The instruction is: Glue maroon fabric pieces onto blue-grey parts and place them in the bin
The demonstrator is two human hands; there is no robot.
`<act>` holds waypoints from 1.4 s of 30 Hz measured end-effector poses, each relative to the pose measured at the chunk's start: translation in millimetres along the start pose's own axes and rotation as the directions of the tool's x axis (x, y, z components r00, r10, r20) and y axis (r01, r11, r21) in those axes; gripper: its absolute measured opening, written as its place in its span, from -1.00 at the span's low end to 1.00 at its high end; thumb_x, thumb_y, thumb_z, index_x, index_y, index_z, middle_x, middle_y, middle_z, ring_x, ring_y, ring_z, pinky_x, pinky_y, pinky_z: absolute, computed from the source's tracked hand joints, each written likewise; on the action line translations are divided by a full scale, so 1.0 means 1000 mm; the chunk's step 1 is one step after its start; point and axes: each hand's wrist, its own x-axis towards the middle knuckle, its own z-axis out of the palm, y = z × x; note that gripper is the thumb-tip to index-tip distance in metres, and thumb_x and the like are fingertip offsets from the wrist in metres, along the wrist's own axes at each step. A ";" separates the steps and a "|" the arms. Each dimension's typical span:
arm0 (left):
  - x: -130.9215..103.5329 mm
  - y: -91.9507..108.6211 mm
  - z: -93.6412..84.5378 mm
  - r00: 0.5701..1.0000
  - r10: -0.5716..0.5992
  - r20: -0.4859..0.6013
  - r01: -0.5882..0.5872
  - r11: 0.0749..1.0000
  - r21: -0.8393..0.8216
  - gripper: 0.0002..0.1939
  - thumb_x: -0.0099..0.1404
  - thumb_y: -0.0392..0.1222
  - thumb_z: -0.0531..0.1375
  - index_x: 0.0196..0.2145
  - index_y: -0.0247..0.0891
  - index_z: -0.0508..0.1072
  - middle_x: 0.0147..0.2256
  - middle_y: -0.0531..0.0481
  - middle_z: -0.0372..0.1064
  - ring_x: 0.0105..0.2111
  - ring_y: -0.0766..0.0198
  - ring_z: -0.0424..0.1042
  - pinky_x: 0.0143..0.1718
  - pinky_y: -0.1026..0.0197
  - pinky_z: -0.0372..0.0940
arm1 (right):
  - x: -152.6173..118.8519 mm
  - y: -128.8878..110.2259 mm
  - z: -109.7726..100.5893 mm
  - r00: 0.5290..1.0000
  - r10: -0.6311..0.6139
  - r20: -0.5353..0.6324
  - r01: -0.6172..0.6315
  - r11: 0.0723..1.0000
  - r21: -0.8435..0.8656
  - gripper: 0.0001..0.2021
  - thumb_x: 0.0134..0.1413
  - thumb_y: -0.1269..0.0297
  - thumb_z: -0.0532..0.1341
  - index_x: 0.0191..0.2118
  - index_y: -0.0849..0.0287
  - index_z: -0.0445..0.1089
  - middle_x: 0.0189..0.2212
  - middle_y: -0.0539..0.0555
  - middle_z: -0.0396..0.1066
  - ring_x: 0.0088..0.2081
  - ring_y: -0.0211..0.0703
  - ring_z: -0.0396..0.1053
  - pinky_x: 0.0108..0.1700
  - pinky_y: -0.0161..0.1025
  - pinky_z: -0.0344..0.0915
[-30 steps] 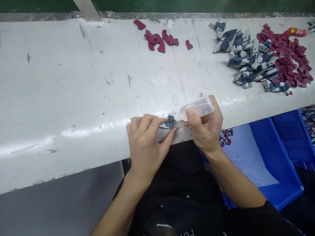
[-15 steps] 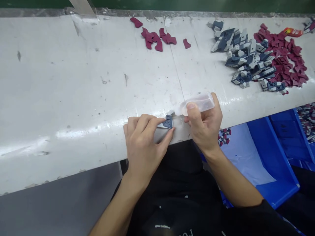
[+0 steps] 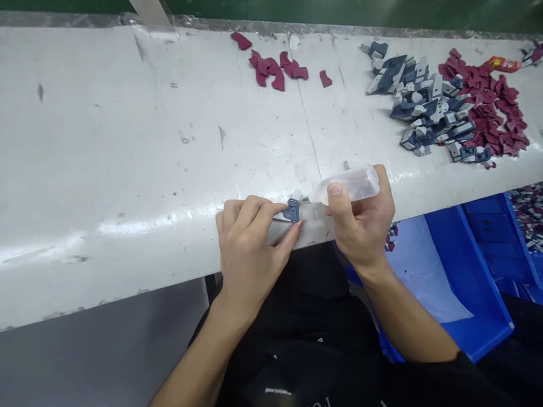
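Note:
My left hand (image 3: 254, 243) pinches a small dark blue and grey piece (image 3: 292, 210) between thumb and forefinger, near the front edge of the white table (image 3: 127, 147). Fingers wrapped round it, my right hand (image 3: 362, 220) holds a translucent squeeze bottle (image 3: 350, 185), its thumb on top. The bottle lies tilted, with its thin tip pointing left, just to the right of the piece's upper corner.
Blue-grey pieces (image 3: 424, 104) are heaped at the back right beside a pile of maroon pieces (image 3: 487, 102). Several loose maroon pieces (image 3: 271, 70) lie at the back middle. A red wrapper (image 3: 504, 64) is at the far right. Blue bins (image 3: 458, 254) stand below the table's right edge.
My right hand has drawn the bottle slightly right, so its tip is farther from the piece. My left hand still pinches the piece. The view has shifted slightly.

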 end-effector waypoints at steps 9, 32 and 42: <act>-0.001 -0.001 0.000 1.000 0.002 0.001 -0.002 1.000 -0.001 -0.82 0.46 -0.11 0.44 -0.05 -0.08 0.55 -0.18 0.01 0.57 -0.12 0.04 0.39 -0.10 -0.02 0.23 | -0.006 -0.010 -0.007 0.997 -0.061 0.053 0.065 0.995 -0.075 -0.61 0.42 -0.06 0.39 -0.26 -0.04 0.21 -0.53 -0.08 0.17 -0.56 -0.21 0.20 -0.58 -0.20 0.06; -0.002 0.001 -0.001 1.000 -0.005 0.007 0.005 1.000 0.001 -0.83 0.46 -0.13 0.45 -0.06 -0.11 0.58 -0.20 0.01 0.56 -0.13 0.08 0.37 -0.08 0.02 0.22 | -0.005 -0.007 0.012 0.992 -0.111 0.065 0.110 0.994 0.007 -0.68 0.41 0.07 0.39 -0.25 -0.02 0.24 -0.53 -0.11 0.21 -0.55 -0.24 0.23 -0.59 -0.25 0.12; 0.000 -0.002 -0.001 0.998 0.052 -0.025 -0.051 0.998 0.024 -0.81 0.44 -0.19 0.45 -0.07 -0.16 0.55 -0.21 0.00 0.55 -0.16 0.07 0.37 -0.11 0.03 0.21 | 0.016 -0.008 -0.012 0.995 0.016 -0.097 0.009 0.968 0.251 -0.77 0.31 0.18 0.43 -0.11 -0.02 0.35 -0.39 -0.05 0.53 -0.50 -0.17 0.50 -0.59 -0.28 0.22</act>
